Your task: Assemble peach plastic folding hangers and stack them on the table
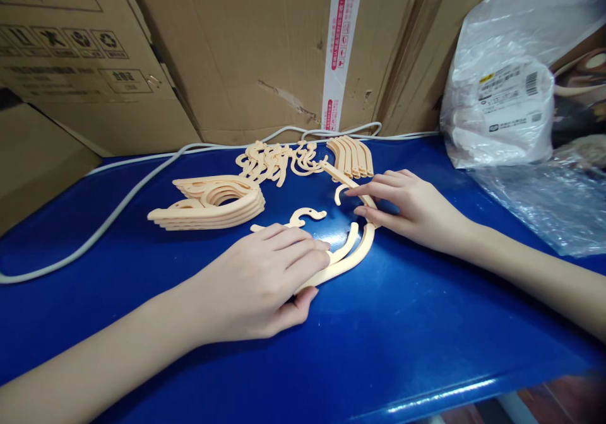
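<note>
Cream plastic pieces of folding clothes hangers lie in front of me. My left hand (265, 279) rests low at the middle, its fingers closed over a curved hanger arm (348, 266). A loose hanger hook (310, 214) shows just beyond its knuckles, partly covered by the hand. To the right, my right hand (411, 203) pinches another hanger arm (344, 176) between thumb and fingers. The lower end of that arm meets the top of the curved one. Whether the two are joined is unclear.
A stack of folded hangers (211, 206) sits at the left. Behind lie a pile of hooks (265, 161) and a row of hanger arms (351, 156). A white cable (118, 212) crosses the blue table (402, 348). Cardboard boxes (265, 52) and plastic-wrapped goods (502, 96) border it.
</note>
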A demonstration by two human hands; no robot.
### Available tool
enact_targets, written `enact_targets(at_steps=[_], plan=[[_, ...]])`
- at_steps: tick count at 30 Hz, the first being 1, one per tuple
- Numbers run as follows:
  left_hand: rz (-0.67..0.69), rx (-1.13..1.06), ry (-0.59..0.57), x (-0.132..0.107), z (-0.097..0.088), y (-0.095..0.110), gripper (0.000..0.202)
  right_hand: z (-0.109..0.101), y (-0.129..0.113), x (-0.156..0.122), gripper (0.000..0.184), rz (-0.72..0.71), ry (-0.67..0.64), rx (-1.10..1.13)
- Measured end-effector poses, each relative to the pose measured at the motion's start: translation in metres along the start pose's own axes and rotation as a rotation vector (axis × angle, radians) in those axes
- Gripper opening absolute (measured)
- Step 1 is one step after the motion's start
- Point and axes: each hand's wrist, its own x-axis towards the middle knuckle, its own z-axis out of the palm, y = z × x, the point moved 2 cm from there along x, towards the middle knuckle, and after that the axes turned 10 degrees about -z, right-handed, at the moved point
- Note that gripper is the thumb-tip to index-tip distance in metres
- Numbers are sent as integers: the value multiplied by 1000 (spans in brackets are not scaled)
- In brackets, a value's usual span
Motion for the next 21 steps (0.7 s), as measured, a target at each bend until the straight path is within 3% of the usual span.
enact_targets(at_steps=[21], plan=[[25,-1,2,0,2,0,21,0,-1,0,29,-30,-1,20]])
